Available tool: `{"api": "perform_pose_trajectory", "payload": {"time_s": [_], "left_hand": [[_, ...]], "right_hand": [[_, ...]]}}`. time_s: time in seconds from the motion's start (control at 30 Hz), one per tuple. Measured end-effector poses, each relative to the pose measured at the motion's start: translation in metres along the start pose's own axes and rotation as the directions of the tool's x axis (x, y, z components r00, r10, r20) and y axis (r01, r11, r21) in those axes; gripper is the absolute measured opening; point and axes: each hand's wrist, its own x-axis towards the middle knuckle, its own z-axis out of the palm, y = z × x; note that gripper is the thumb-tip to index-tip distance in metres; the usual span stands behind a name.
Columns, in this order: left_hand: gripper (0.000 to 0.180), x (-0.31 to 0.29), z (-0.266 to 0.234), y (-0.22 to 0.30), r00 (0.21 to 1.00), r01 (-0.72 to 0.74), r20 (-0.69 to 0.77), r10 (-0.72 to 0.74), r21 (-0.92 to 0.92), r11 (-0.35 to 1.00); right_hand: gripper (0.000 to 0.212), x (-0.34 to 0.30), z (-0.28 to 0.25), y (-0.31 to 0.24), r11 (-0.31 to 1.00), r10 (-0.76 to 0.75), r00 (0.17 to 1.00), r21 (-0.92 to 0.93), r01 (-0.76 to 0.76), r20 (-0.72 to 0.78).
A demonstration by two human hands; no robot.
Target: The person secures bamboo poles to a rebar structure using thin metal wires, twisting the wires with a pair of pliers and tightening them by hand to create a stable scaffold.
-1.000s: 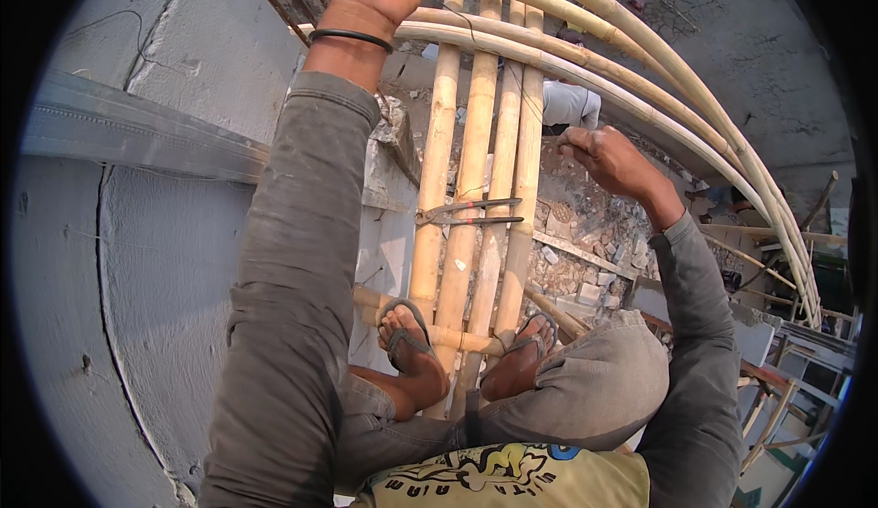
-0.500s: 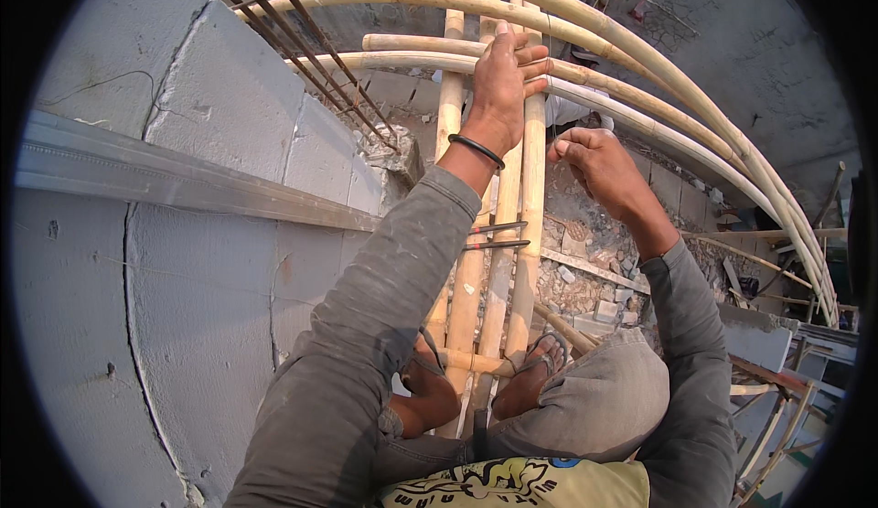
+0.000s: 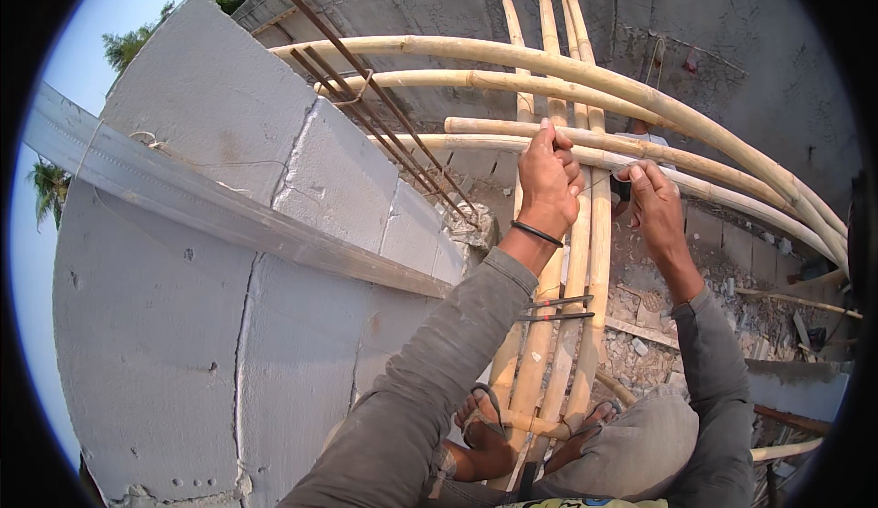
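Observation:
My left hand (image 3: pixel 551 183) is closed, thumb up, beside the crossing of the bamboo poles. My right hand (image 3: pixel 653 208) is pinched shut just to its right. A thin dark wire (image 3: pixel 601 179) stretches between them, only faintly visible; the fingers hide its ends. Behind the hands, long curved bamboo poles (image 3: pixel 722 199) pass over several straight bamboo poles (image 3: pixel 599 243) that run away from me. Below my left wrist, two slim dark bars (image 3: pixel 560 317) lie across the straight poles.
My sandalled feet stand on bamboo above rubble (image 3: pixel 640 311). At left rise a grey block wall (image 3: pixel 165 325) and a metal channel (image 3: pixel 265 234). Rusty rebar (image 3: pixel 380 110) sticks up beyond the wall. Another person (image 3: pixel 640 139) is partly hidden behind the poles.
My left hand has gone from spread fingers to closed. My right hand has come up level with the crossing poles. The view has swung left, bringing in sky and trees.

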Motion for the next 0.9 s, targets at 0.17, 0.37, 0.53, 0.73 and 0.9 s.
{"api": "perform_pose_trajectory", "payload": {"time_s": [0.17, 0.37, 0.53, 0.73, 0.9], "left_hand": [[0.033, -0.003, 0.004, 0.014, 0.997, -0.007, -0.071, 0.004, -0.049, 0.999], [0.034, 0.006, 0.006, 0.017, 0.978, -0.040, 0.200, 0.058, -0.092, 0.995], [0.034, 0.002, 0.003, 0.037, 0.990, -0.111, -0.099, 0.099, -0.126, 0.986], [0.033, -0.004, -0.001, -0.030, 0.991, -0.119, -0.072, 0.114, -0.064, 0.991], [0.036, 0.024, -0.030, -0.019, 0.942, -0.209, -0.258, 0.214, 0.046, 0.977]], "right_hand": [[0.033, 0.000, 0.003, 0.000, 0.993, 0.012, 0.748, -0.096, 0.069, 0.664], [0.031, 0.011, 0.008, -0.024, 0.673, 0.139, 0.897, -0.705, 0.226, 0.420], [0.037, 0.012, 0.016, -0.008, 0.955, 0.044, 0.975, 0.276, -0.105, 0.216], [0.026, 0.056, 0.039, 0.044, 0.490, 0.155, 0.977, 0.847, -0.207, 0.149], [0.019, 0.044, 0.065, 0.047, 0.732, -0.582, 0.812, -0.456, 0.507, -0.032]]}}
